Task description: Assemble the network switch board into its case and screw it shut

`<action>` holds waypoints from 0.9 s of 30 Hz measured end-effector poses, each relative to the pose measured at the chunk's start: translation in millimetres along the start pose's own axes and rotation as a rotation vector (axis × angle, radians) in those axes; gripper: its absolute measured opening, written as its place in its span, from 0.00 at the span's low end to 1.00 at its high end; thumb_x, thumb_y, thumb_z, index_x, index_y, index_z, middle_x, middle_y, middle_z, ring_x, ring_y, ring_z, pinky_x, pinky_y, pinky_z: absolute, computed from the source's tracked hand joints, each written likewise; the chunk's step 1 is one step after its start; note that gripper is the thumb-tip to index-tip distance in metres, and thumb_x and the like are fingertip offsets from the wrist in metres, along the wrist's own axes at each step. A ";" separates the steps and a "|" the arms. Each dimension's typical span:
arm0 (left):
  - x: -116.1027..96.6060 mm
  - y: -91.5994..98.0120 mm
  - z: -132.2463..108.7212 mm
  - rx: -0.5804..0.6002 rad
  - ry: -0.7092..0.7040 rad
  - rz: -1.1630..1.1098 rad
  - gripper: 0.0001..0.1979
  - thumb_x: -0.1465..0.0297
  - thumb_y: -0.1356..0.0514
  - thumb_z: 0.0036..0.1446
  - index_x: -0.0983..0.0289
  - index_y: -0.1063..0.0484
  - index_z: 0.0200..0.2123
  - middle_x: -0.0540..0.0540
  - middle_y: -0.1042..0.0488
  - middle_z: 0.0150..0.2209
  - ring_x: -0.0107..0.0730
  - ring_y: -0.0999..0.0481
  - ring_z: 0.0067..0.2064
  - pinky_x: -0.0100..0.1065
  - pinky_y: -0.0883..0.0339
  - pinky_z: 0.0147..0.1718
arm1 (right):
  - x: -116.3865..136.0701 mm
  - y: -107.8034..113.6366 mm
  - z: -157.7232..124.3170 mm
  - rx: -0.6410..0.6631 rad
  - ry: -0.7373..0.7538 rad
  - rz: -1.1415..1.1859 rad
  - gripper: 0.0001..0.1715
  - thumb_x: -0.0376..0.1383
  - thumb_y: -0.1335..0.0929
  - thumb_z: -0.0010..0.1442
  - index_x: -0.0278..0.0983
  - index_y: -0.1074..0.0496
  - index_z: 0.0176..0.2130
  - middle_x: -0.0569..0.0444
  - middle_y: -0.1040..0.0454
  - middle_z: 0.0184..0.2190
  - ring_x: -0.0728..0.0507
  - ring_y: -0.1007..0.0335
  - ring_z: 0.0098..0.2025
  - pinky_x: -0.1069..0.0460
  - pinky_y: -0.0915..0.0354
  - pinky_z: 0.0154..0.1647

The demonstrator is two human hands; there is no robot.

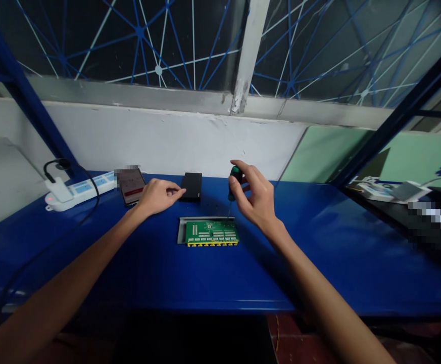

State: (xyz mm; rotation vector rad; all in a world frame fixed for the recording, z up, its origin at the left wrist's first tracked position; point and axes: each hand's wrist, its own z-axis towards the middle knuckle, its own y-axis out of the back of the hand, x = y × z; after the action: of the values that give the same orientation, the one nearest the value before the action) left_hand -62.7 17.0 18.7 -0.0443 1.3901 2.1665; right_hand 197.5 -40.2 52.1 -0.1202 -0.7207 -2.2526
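A green circuit board (211,233) with a row of yellow ports along its front edge lies in a grey metal tray (182,226) on the blue table (319,253). My right hand (256,199) grips a screwdriver (235,178) with a green and black handle, held upright with its tip on the board's back right corner. My left hand (159,196) rests on the table behind the tray, fingers pinched together, pointing at a small black box (192,186). What the pinch holds, if anything, is too small to see.
A white power strip (80,191) with a plugged-in black cable (91,202) lies at the back left, beside a dark phone-like device (131,186). Papers and grey items (394,192) sit on a second surface at the right. A white wall and windows stand behind the table.
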 end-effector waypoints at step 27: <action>1.6 -18.1 -4.8 0.177 -0.055 -0.088 0.18 0.58 0.44 0.57 0.61 0.18 0.30 0.54 0.22 0.23 0.33 0.26 0.25 0.30 0.43 0.24 | -3.4 0.7 2.3 0.067 -0.089 0.013 0.20 0.41 0.39 0.66 0.37 0.32 0.54 0.51 0.25 0.35 0.48 0.32 0.27 0.51 0.33 0.30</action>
State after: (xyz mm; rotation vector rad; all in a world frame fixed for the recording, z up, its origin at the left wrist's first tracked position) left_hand -56.8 19.2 1.1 0.0195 1.5143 1.9512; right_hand 200.1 -37.2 53.4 -0.1931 -0.8389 -2.2198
